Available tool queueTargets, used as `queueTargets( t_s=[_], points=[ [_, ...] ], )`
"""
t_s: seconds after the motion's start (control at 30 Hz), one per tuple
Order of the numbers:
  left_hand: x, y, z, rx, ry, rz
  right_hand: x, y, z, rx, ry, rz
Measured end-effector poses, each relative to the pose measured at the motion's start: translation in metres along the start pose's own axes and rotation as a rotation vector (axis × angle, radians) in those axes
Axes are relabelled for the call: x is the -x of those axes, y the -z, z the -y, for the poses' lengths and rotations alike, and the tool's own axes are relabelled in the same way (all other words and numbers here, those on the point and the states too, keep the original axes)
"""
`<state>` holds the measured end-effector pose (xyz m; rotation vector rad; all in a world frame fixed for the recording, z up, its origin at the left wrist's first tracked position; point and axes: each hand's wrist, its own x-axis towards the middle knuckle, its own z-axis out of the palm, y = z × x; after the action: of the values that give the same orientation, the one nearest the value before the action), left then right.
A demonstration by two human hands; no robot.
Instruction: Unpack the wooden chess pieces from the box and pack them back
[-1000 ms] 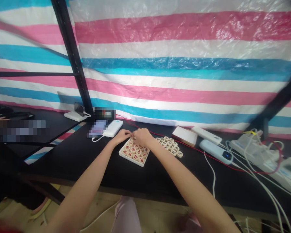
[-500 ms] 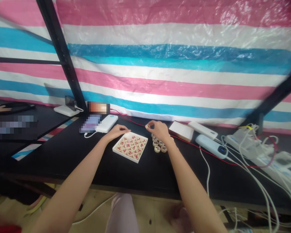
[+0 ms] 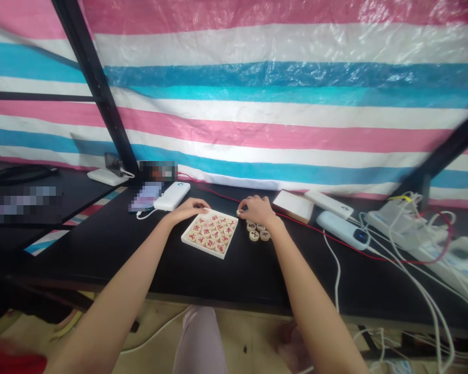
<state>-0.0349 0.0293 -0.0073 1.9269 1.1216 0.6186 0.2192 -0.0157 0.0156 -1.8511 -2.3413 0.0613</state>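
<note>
A shallow white square tray [image 3: 203,250] on the black table holds several round Chinese chess pieces with red characters. My left hand [image 3: 189,209] is at its far left corner, thumb and fingers closed on the rim. To the right of the tray, my right hand [image 3: 257,209] pinches a pale Chinese chess piece [image 3: 239,213] between thumb and fingertips, low over the table. Several pieces with dark characters [image 3: 254,236] lie grouped below and beside that hand, which hides part of the group.
Behind my hands lie a white power bank [image 3: 173,196], a phone [image 3: 146,196] and a flat white box [image 3: 293,205]. A light-blue device [image 3: 342,230], tangled white cables and a power strip [image 3: 432,259] crowd the right side. A red cable [image 3: 214,193] crosses the back.
My right hand has lowered the chess piece from above the group towards the table. My left hand stays at the tray's corner. The camera view has shifted slightly.
</note>
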Motion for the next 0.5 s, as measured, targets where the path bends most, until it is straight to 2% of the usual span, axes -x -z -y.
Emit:
queueTargets(
  t_s=[0.13, 0.23, 0.37, 0.5],
  points=[
    [0.002, 0.001, -0.002, 0.023, -0.014, 0.026, 0.001, 0.001, 0.008, -0.098, 0.059, -0.062],
    [0.002, 0.002, -0.002, 0.028, -0.035, 0.052, 0.002, -0.001, 0.025, -0.163, 0.203, -0.091],
    [0.004, 0.003, -0.005, 0.033, -0.079, 0.109, 0.005, -0.008, 0.046, -0.154, 0.367, -0.068],
    [0.004, 0.003, -0.007, 0.052, -0.093, 0.140, 0.009, -0.012, 0.057, -0.137, 0.404, -0.131]
  ],
)
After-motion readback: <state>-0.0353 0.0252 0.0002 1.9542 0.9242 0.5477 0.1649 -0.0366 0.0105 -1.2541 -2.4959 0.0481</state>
